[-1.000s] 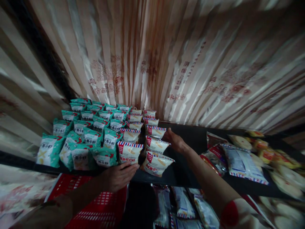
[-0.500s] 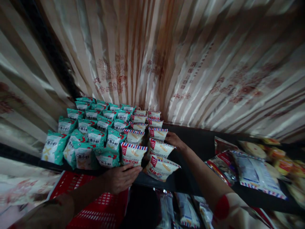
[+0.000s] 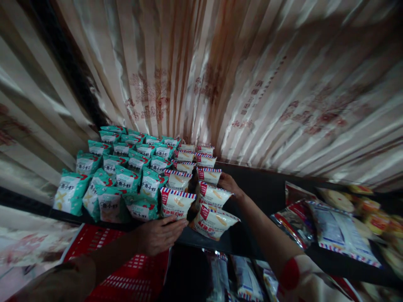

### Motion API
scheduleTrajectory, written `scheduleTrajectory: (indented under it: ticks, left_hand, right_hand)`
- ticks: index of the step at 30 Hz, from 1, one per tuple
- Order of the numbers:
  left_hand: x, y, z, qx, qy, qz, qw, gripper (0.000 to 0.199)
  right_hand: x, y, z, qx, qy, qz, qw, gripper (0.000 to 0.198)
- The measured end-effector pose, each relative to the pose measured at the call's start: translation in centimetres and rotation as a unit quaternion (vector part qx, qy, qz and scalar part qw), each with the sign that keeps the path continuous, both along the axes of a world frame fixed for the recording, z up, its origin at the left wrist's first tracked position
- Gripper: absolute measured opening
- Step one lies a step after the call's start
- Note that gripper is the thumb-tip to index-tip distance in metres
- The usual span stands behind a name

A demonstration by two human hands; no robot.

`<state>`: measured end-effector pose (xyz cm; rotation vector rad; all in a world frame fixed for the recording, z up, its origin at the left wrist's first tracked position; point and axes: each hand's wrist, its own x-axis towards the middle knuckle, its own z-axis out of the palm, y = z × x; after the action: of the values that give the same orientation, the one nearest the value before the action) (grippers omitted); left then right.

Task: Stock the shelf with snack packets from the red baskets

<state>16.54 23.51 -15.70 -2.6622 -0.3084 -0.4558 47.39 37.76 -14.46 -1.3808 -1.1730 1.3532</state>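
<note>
White snack bags (image 3: 178, 204) with red labels and red-and-blue striped top edges stand in two columns on a black shelf (image 3: 261, 197), with a narrow dark gap between the front bags of the columns. The hands are apart. The left hand (image 3: 163, 235) reaches in from below, its fingers laid along the lower front of the foremost bag in the left column; whether it grips that bag I cannot tell. The right hand (image 3: 229, 186) is at the outer edge of the right column, beside the third bag from the front; its fingertips are partly hidden there, so its hold cannot be told either. The front bag of the right column sits slanted.

Teal snack bags (image 3: 108, 205) fill several rows just left of the white ones. Farther right on the shelf lie a flat package with a striped edge (image 3: 341, 230), a red-and-clear packet (image 3: 292, 220) and blurred yellow-and-red packets (image 3: 378, 222). Beneath the shelf are a red perforated basket (image 3: 126, 268), under the left forearm, and more flat packages (image 3: 248, 279). A striped, shiny curtain (image 3: 189, 63) with reddish prints hangs behind everything.
</note>
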Motion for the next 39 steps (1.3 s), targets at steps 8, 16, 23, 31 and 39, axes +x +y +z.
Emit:
scheduleTrajectory:
  ticks: [8,16,23,31,39]
  left_hand:
    - [-0.2,-0.1,-0.1,0.001,0.017,0.000,1.000,0.041]
    - [-0.2,-0.3,-0.1,0.017,0.019,0.010,1.000,0.041]
    - [-0.2,-0.5,-0.3,0.015,0.018,0.015,1.000,0.040]
    - [-0.1,-0.4,-0.1,0.004,0.014,0.007,1.000,0.040]
    - [-0.2,-0.2,-0.3,0.000,0.009,0.007,1.000,0.042]
  right_hand:
    - [0.2,-1.4,0.6,0.003,0.030,-0.005,1.000,0.048]
    - [1.4,-6.4,0.4,-0.007,-0.005,-0.057,0.998,0.043]
    - [1.2,-7.6,1.2,-0.034,-0.025,0.031,0.999,0.053]
    - [-1.6,-7.0,3.1,0.020,-0.083,0.076,0.993,0.044]
    - [-1.6,-6.4,2.9,0.026,-0.030,0.030,0.999,0.039]
